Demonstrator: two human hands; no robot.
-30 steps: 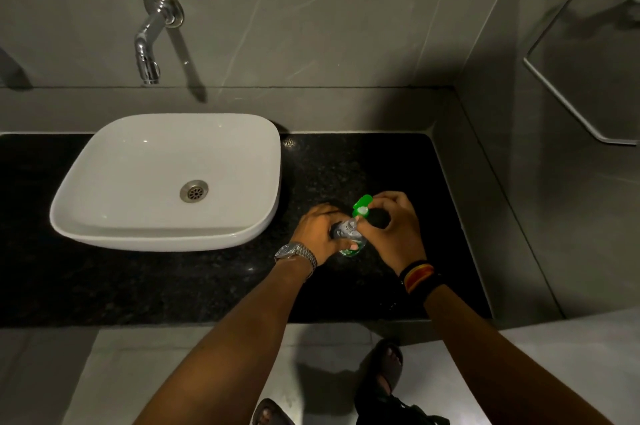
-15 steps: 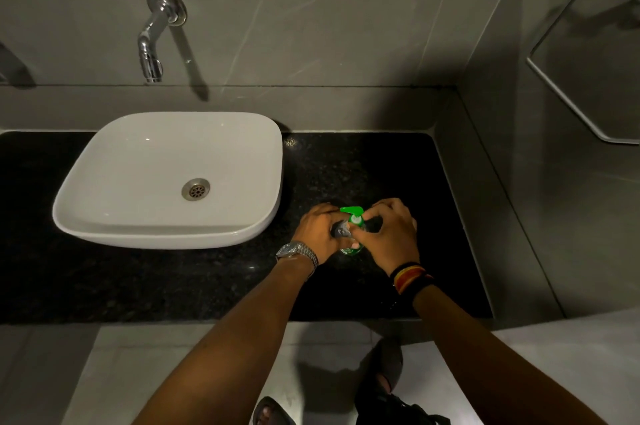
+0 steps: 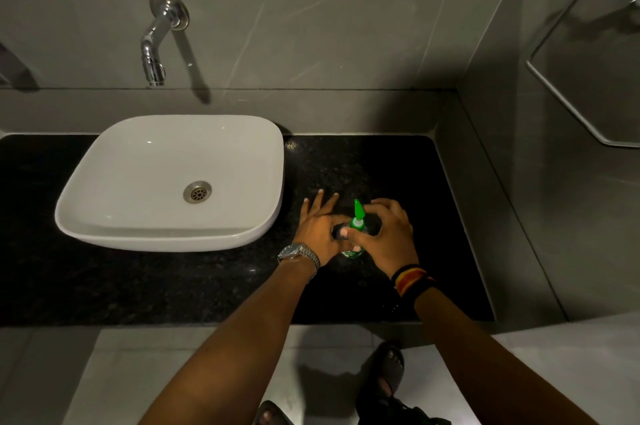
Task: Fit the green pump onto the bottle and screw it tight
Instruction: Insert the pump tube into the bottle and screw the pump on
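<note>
Both hands meet at bottle (image 3: 352,252): right hand (image 3: 388,234) pinches green pump (image 3: 357,215), left hand (image 3: 320,230) fingers spread

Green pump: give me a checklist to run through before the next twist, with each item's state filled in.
1. Green pump sits on top of the bottle: ok.
2. Bottle stands upright on the black counter: ok.
3. Right hand grips around the pump collar: ok.
4. Left hand steadies the bottle: not ok, its fingers are splayed open.
5. Threads engaged straight: cannot tell, hidden by the hands.
6. Bottle clear of the sink: ok.
</note>
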